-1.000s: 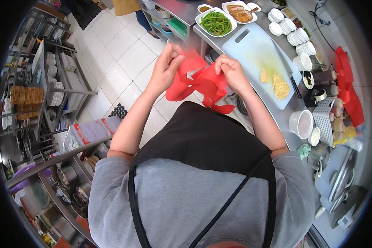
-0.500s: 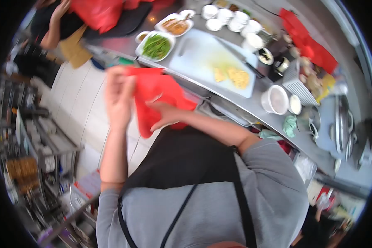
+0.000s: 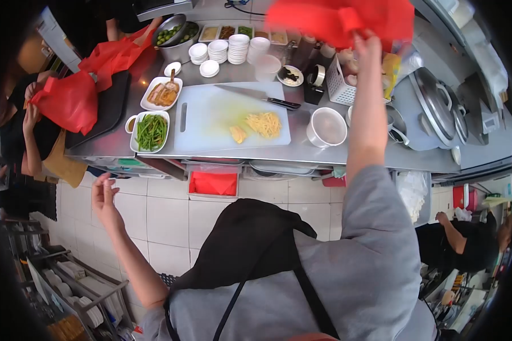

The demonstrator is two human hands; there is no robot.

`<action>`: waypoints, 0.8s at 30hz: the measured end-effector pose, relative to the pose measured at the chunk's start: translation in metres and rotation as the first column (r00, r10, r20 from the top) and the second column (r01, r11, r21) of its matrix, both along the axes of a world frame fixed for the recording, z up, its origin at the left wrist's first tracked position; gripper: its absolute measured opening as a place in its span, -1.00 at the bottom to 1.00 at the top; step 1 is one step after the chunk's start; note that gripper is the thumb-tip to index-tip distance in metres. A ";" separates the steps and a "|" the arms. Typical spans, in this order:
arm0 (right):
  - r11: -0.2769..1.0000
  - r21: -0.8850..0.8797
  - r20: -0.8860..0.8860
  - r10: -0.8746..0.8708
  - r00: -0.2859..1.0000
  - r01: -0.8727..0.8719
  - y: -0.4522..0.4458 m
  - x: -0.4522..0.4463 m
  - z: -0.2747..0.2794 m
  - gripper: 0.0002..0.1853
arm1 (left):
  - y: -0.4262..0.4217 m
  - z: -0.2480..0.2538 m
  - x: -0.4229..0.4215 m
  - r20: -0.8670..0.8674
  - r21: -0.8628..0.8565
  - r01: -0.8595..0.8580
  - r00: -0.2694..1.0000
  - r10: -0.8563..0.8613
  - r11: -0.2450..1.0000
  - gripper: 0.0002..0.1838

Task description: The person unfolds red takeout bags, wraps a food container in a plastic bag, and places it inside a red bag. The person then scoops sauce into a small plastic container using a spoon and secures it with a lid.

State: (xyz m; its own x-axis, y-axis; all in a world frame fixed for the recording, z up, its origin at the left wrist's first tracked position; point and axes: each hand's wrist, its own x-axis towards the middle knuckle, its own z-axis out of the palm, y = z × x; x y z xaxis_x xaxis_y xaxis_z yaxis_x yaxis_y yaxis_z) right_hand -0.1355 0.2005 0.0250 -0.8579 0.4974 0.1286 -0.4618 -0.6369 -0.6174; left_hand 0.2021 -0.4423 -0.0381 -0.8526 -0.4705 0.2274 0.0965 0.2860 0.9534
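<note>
At the upper right, my right hand (image 3: pixel 368 45) reaches out over the far side of the counter, its fingers closed on a bunched part of a red plastic bag (image 3: pixel 392 20). The bag is spread wide and partly cut off by the top edge. My left hand (image 3: pixel 108 204) is off to the left, in front of the counter edge and above the floor. Its fingers are loosely bent and apart, with nothing in them. A white cutting board (image 3: pixel 202 128) lies between the hands on the counter, bearing pale yellow shreds (image 3: pixel 264 124) and a knife (image 3: pixel 259 96).
Dishes of green beans (image 3: pixel 152 132) and sliced meat (image 3: pixel 162 94) stand left of the board. Stacked white dishes (image 3: pixel 238 48), a white tub (image 3: pixel 326 128) and a lidded pot (image 3: pixel 432 105) line the counter. At left, another person's hands hold a red bag (image 3: pixel 68 102).
My hands, earlier together at a red bag in front of me, have parted. The right went up across the counter; the left moved left and let go. My view has turned.
</note>
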 end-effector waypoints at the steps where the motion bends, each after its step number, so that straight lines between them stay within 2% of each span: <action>1: 0.972 0.166 0.236 -0.202 0.951 0.165 0.010 0.017 0.017 -0.66 | 0.003 -0.008 -0.004 0.002 0.003 0.010 1.000 -0.010 1.000 -0.78; 2: 0.893 0.358 0.420 -0.415 0.807 0.272 0.016 0.037 0.035 -0.67 | 0.006 -0.016 -0.007 0.027 0.024 0.031 0.999 -0.031 0.999 -0.78; 3: 0.863 0.391 0.345 -0.460 0.818 0.320 0.030 0.041 0.029 -0.64 | 0.009 -0.022 -0.008 0.054 0.045 0.048 0.997 -0.051 0.998 -0.78; 5: 0.698 0.689 0.434 -0.614 0.659 0.197 0.092 0.038 -0.004 -0.52 | 0.016 -0.029 -0.010 0.096 0.058 0.067 0.993 -0.073 0.996 -0.78; 7: 0.360 0.932 0.251 -0.542 0.802 -0.048 0.120 0.078 -0.047 -0.68 | 0.021 -0.036 -0.008 0.147 0.072 0.093 0.984 -0.103 0.993 -0.79; 8: 0.077 0.968 0.233 -0.622 0.748 -0.237 0.123 0.107 -0.081 -0.70 | 0.023 -0.040 -0.008 0.158 0.073 0.088 0.983 -0.099 0.993 -0.79; 9: -0.251 0.871 0.136 -0.702 0.699 -0.422 0.126 0.136 -0.114 -0.70 | 0.025 -0.046 -0.007 0.178 0.093 0.089 0.978 -0.105 0.992 -0.80; 10: -0.502 0.682 0.006 -0.723 0.690 -0.532 0.129 0.166 -0.147 -0.69 | 0.026 -0.052 -0.003 0.204 0.112 0.084 0.973 -0.106 0.990 -0.80; 11: -0.740 0.296 -0.047 -0.643 0.765 -0.604 0.178 0.178 -0.227 -0.70 | 0.029 -0.058 -0.002 0.211 0.134 0.085 0.971 -0.112 0.987 -0.81; 12: -0.603 0.163 0.198 -0.756 0.624 -0.781 0.148 0.200 -0.240 -0.72 | 0.035 -0.061 -0.001 0.222 0.145 0.083 0.968 -0.114 0.986 -0.81; 14: -0.452 0.598 0.073 -0.791 0.607 -0.662 0.119 0.252 -0.290 -0.74 | 0.042 -0.072 0.001 0.279 0.167 0.104 0.949 -0.148 0.981 -0.82; 16: -0.385 0.686 0.016 -0.840 0.542 -0.617 0.107 0.263 -0.286 -0.78 | 0.049 -0.084 0.004 0.295 0.198 0.155 0.932 -0.210 0.968 -0.82; 18: -0.237 0.756 0.132 -0.858 0.497 -0.610 0.126 0.264 -0.281 -0.77 | 0.054 -0.097 0.008 0.320 0.221 0.164 0.919 -0.230 0.961 -0.83; 20: -0.300 0.668 0.087 -0.878 0.471 -0.681 0.121 0.262 -0.268 -0.70 | 0.055 -0.117 0.013 0.365 0.293 0.118 0.903 -0.226 0.949 -0.86; 22: -0.591 0.653 -0.216 -0.744 0.632 -0.473 0.062 0.273 -0.236 -0.68 | 0.052 -0.140 0.023 0.409 0.325 0.102 0.881 -0.237 0.940 -0.84; 24: -0.672 0.667 -0.290 -0.631 0.720 -0.321 -0.008 0.279 -0.206 -0.68 | 0.047 -0.166 0.038 0.431 0.369 0.045 0.877 -0.213 0.928 -0.84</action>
